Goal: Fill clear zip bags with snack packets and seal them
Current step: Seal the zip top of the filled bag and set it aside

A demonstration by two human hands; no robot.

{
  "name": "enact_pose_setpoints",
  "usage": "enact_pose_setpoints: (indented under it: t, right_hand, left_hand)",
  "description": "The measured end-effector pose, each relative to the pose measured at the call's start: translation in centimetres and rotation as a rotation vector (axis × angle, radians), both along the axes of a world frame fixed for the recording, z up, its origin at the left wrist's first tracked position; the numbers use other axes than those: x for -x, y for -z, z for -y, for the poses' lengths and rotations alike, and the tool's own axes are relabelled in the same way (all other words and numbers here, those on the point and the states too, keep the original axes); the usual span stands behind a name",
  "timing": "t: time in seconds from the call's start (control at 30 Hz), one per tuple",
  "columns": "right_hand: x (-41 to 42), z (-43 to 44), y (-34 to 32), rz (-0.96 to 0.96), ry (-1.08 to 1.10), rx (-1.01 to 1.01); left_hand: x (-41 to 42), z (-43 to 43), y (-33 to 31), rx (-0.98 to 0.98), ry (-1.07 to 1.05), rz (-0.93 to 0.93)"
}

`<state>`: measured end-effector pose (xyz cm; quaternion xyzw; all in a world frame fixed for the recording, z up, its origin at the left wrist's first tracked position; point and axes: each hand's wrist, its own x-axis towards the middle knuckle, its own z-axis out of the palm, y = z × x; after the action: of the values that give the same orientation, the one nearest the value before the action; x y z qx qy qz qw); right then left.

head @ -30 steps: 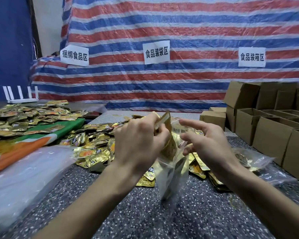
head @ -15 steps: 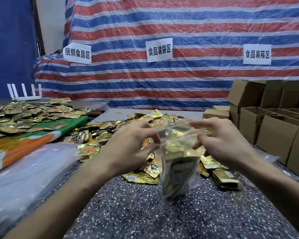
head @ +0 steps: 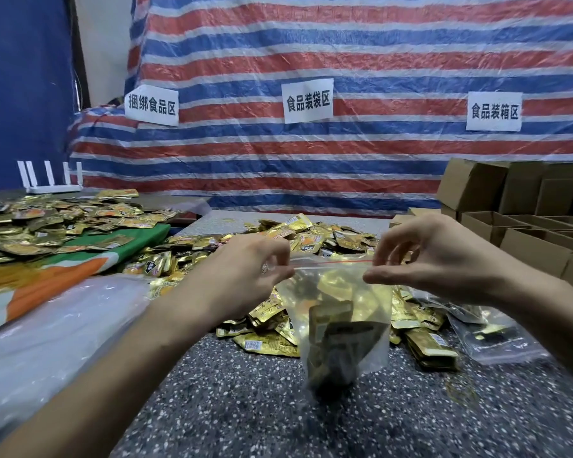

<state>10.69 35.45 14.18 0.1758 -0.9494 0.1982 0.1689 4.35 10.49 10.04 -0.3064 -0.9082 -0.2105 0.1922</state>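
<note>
A clear zip bag (head: 344, 328) with gold snack packets inside hangs above the speckled table, its red zip line stretched level between my hands. My left hand (head: 245, 276) pinches the bag's top left corner. My right hand (head: 424, 259) pinches the top right end of the zip strip. Behind and under the bag lies a heap of loose gold snack packets (head: 311, 239).
More gold packets (head: 57, 219) cover a green and orange cloth at the left. A stack of clear plastic (head: 57, 328) lies at the near left. A filled zip bag (head: 490, 335) lies at the right. Open cardboard boxes (head: 530, 233) stand at the far right.
My left hand dropped a packet into the bag, then both hands took the bag's top corners and pulled the mouth out flat. The bag hangs lower and straighter now.
</note>
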Motion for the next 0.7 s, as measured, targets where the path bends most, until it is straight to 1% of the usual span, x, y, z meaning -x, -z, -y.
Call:
enact_pose_setpoints:
  t: [0.07, 0.17, 0.23, 0.33, 0.43, 0.5, 0.63, 0.7]
  right_hand:
    - [0.3, -0.2, -0.1, -0.033, -0.016, 0.011]
    - [0.5, -0.4, -0.1, -0.057, -0.039, 0.024]
    - [0.5, -0.5, 0.2, -0.053, -0.05, 0.031]
    - [0.4, -0.8, 0.3, -0.023, -0.078, 0.028]
    - [0.6, -1.2, 0.5, 0.048, -0.084, 0.02]
    - [0.8, -1.3, 0.8, 0.055, -0.065, 0.012]
    - [1.1, -1.1, 0.6, 0.073, -0.086, 0.078]
    - [1.0, -0.9, 0.4, 0.078, -0.112, 0.134]
  left_hand:
    - [0.0, -0.1, -0.2, -0.058, 0.006, 0.017]
    - [0.0, 0.0, -0.7, -0.215, 0.039, 0.028]
    - [0.1, 0.2, -1.1, -0.302, 0.067, 0.026]
    - [0.3, 1.0, -1.3, -0.372, 0.105, 0.022]
    - [0.7, 2.2, -1.2, -0.444, 0.164, 0.104]
    - [1.0, 2.9, -1.1, -0.491, 0.217, 0.155]
    - [1.3, 3.9, -1.1, -0.573, 0.283, 0.24]
    - [1.3, 4.4, -1.2, -0.577, 0.309, 0.268]
